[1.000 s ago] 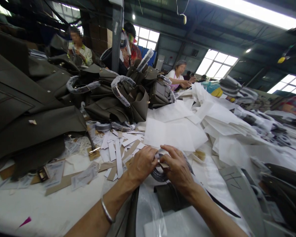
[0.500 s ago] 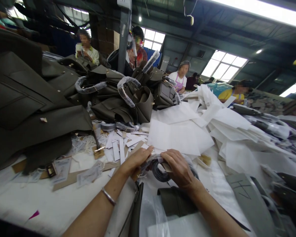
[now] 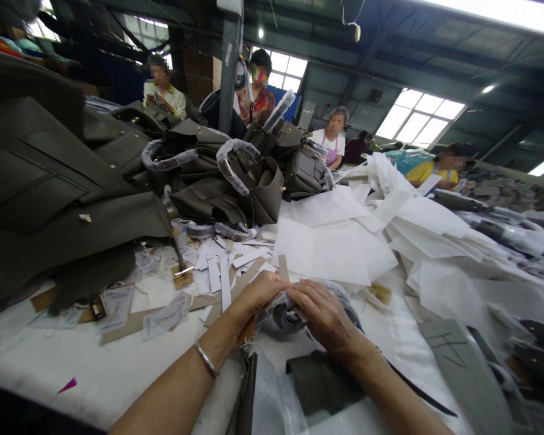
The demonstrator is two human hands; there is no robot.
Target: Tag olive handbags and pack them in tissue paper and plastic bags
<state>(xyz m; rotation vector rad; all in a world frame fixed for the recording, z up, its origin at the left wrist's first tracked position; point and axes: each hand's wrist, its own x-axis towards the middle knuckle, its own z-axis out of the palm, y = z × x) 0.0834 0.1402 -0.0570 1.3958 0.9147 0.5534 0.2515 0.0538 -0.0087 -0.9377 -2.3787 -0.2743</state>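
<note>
My left hand [image 3: 263, 291] and my right hand [image 3: 323, 313] nearly meet over a coiled strap [image 3: 286, 318] in clear plastic wrap. The left fingers close on the coil's left side, and the right fingers bend over its top. A brown piece [image 3: 248, 331] shows under my left palm. Just beyond my fingertips a narrow card strip [image 3: 283, 267] sticks up; I cannot tell whether either hand touches it. Below the hands lies a dark olive bag [image 3: 320, 379], partly behind my right forearm, with clear plastic sheeting [image 3: 274, 389] beside it.
Olive bags [image 3: 236, 187] with plastic-wrapped handles pile up at the back and left. White paper sheets [image 3: 330, 244] heap to the right, and card strips [image 3: 225, 281] litter the table ahead. A marked grey panel [image 3: 465, 374] lies at right. Several people work farther back.
My right hand has moved left, closer to my left hand, and the coil's open centre looks smaller. The card strip now shows beyond my fingertips. The view has shifted slightly.
</note>
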